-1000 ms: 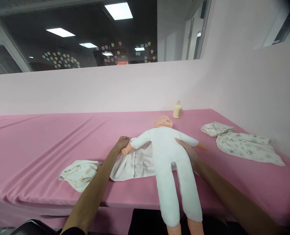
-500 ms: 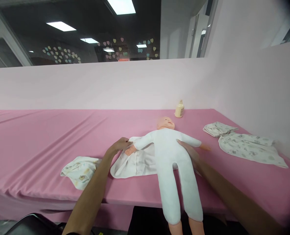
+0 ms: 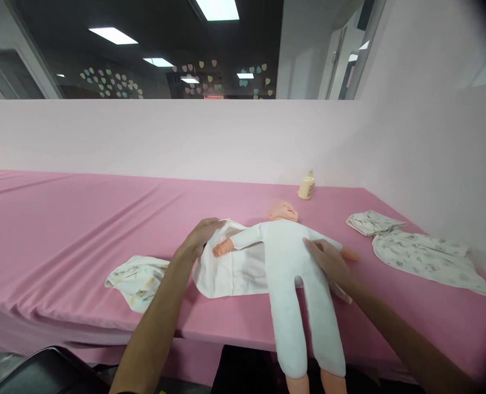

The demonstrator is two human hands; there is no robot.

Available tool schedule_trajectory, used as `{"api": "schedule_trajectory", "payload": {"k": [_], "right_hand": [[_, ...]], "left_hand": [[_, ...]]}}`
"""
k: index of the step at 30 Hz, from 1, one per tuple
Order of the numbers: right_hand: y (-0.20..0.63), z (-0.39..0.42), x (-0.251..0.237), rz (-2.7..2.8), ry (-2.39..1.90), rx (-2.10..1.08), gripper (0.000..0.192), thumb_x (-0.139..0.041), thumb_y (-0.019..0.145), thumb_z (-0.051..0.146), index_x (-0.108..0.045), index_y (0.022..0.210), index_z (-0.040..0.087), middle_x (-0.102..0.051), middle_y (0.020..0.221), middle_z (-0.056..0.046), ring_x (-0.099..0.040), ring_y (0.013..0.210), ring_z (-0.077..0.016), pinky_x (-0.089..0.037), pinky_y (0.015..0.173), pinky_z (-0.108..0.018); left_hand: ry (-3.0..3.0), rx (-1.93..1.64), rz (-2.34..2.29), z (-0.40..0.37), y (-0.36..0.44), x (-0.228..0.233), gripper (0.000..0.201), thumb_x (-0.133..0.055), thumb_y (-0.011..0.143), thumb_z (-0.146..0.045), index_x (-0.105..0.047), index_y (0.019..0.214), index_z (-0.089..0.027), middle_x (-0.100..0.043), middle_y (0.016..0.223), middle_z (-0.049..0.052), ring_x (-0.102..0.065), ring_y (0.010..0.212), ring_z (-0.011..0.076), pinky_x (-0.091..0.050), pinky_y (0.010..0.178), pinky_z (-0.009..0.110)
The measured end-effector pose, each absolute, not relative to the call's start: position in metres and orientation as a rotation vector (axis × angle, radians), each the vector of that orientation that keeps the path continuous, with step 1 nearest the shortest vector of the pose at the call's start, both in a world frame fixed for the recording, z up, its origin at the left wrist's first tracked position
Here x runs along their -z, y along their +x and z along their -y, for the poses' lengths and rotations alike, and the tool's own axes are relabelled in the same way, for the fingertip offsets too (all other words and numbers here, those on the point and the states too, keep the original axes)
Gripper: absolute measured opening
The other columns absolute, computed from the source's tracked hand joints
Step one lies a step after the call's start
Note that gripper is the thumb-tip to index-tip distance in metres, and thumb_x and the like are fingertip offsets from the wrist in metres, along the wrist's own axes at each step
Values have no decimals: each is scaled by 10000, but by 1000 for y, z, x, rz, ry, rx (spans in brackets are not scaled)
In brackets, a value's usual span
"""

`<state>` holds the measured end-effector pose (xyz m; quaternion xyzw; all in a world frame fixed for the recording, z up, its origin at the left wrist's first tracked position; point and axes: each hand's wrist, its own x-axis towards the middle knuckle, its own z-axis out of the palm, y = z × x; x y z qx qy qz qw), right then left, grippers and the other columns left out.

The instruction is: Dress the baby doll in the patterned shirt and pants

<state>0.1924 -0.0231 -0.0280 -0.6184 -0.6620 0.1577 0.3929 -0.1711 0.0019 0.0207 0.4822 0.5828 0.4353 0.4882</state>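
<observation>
A baby doll point(image 3: 292, 273) in a white sleepsuit lies on its back on the pink-covered table point(image 3: 82, 230), legs hanging over the near edge. An opened white garment point(image 3: 234, 271) is spread under its left side. My left hand point(image 3: 199, 238) grips the upper edge of that garment beside the doll's outstretched arm. My right hand point(image 3: 328, 260) rests flat on the doll's side by its other arm.
A folded patterned cloth point(image 3: 138, 279) lies left of the doll. Two more patterned baby clothes point(image 3: 423, 254) lie to the right near the pink wall. A small cream bottle point(image 3: 306, 187) stands behind the doll's head. A dark chair point(image 3: 46, 372) is below the table edge.
My left hand has shifted from the doll's hand onto the garment's edge and lifted it a little. The view has turned slightly left. My right hand stays on the doll.
</observation>
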Motion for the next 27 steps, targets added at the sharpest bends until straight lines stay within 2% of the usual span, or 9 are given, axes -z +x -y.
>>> {"api": "schedule_trajectory", "payload": {"k": [3, 6, 8, 10, 14, 17, 21, 24, 27], "right_hand": [[169, 13, 6, 1842, -1520, -91, 475, -493, 894, 453, -566, 1246, 142, -598, 1234, -169, -546, 1137, -332, -441, 938, -489], [119, 1, -11, 2289, -1091, -21, 375, -530, 910, 352, -580, 1240, 181, -607, 1273, -115, -535, 1188, -277, -402, 1029, -432], [81, -7, -14, 2576, -790, 25, 346, -526, 933, 323, -567, 1263, 225, -593, 1317, -82, -542, 1192, -261, -418, 1010, -417], [48, -13, -12, 2715, -677, 78, 355, -535, 940, 305, -548, 1281, 204, -604, 1300, -93, -565, 1162, -265, -440, 976, -414], [19, -19, -10, 2750, -742, 120, 348, -533, 957, 337, -562, 1236, 131, -664, 1157, -141, -605, 1092, -289, -461, 929, -421], [24, -19, -15, 2686, -890, 0, 293, -515, 968, 343, -590, 1155, 130, -659, 1156, -149, -612, 1084, -277, -475, 901, -394], [32, -21, -17, 2636, -952, -165, 252, -470, 982, 270, -578, 1174, 149, -653, 1179, -132, -604, 1107, -247, -479, 894, -349], [28, -24, -10, 2634, -967, -137, 258, -443, 994, 280, -607, 1138, 142, -672, 1128, -144, -612, 1074, -257, -475, 897, -354], [15, -24, 0, 2642, -986, -86, 228, -495, 966, 214, -635, 1099, 94, -674, 1103, -184, -616, 1067, -276, -464, 942, -396]], "left_hand": [[1191, -1067, -1457, 5, -164, -29, 377, -737, 666, -504, -568, 738, -174, -554, 630, -9, -494, 528, 115, -373, 453, 221], [1223, -1070, -1491, 11, -155, -40, 380, -721, 681, -513, -580, 772, -171, -579, 652, -4, -511, 540, 117, -388, 460, 220], [1224, -1103, -1494, 15, -149, -48, 378, -718, 687, -504, -577, 779, -166, -585, 655, -4, -508, 539, 110, -393, 470, 216], [1196, -1175, -1477, 19, -143, -55, 359, -713, 698, -478, -561, 771, -162, -564, 633, -17, -487, 527, 94, -389, 479, 207], [1159, -1273, -1456, 27, -134, -59, 323, -684, 737, -445, -531, 738, -160, -509, 585, -36, -447, 500, 78, -369, 480, 200], [1198, -1307, -1441, 35, -132, -58, 328, -663, 763, -467, -531, 749, -168, -499, 586, -39, -435, 487, 77, -351, 463, 199], [1321, -1257, -1504, 49, -139, -62, 361, -650, 775, -519, -579, 823, -168, -577, 655, -11, -485, 516, 96, -357, 456, 200], [1334, -1136, -1497, 57, -138, -66, 403, -654, 765, -550, -597, 874, -166, -618, 700, 10, -512, 522, 111, -362, 452, 208], [1294, -1159, -1384, 56, -118, -64, 373, -658, 771, -524, -578, 864, -172, -605, 686, 1, -529, 545, 116, -393, 497, 219]]}}
